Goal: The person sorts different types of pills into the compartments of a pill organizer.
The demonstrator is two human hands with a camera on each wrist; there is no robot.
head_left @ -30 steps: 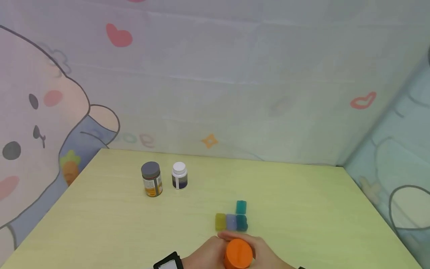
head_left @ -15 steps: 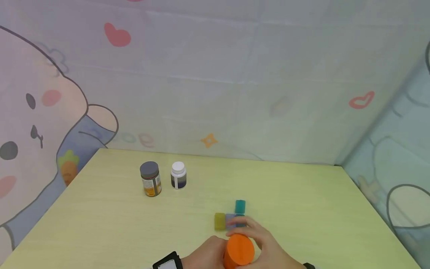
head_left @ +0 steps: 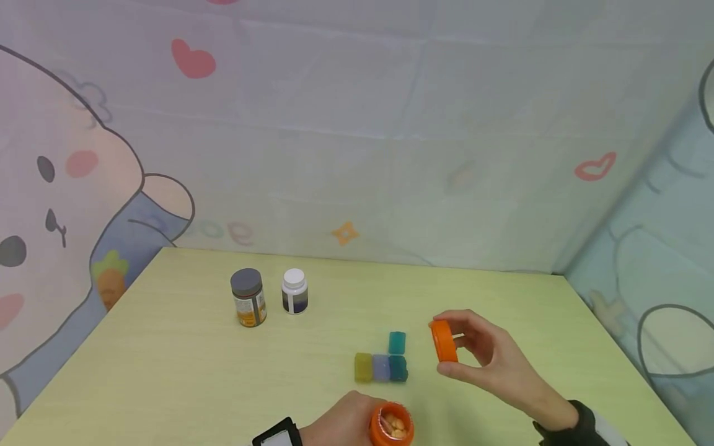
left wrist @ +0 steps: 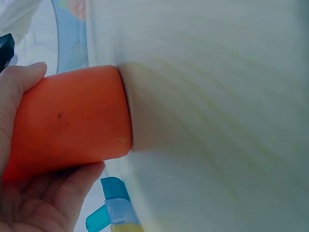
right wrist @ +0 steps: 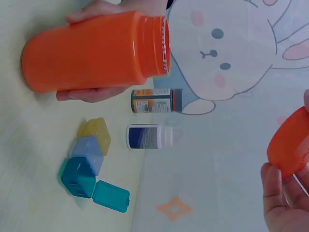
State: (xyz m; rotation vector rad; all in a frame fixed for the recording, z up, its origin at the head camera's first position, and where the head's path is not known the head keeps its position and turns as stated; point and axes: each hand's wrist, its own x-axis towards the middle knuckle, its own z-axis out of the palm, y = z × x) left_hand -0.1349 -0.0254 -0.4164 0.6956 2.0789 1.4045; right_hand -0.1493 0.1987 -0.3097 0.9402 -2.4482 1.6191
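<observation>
My left hand (head_left: 344, 416) grips an orange bottle (right wrist: 87, 53), which stands upright on the table at the bottom of the head view. Its mouth is uncapped, and pale tablets (head_left: 395, 425) show inside. To the right, my right hand (head_left: 496, 362) pinches the orange cap (head_left: 444, 341) between thumb and fingers, raised and turned on its side. Beyond the bottle sits a small pill box with yellow (head_left: 363, 368), lavender (head_left: 381, 368) and teal (head_left: 398, 369) compartments side by side. The teal lid (right wrist: 111, 195) is flipped back; the other two compartments look closed.
A brown jar with a grey lid (head_left: 246, 283) and a small white bottle (head_left: 294, 279) stand upright at the back left of the pale table (head_left: 167, 371). A printed cloth (head_left: 390, 124) hangs behind the table's far edge.
My right hand has lifted the orange cap off the bottle and carried it up and to the right, baring the mouth and tablets. My left hand stays round the bottle.
</observation>
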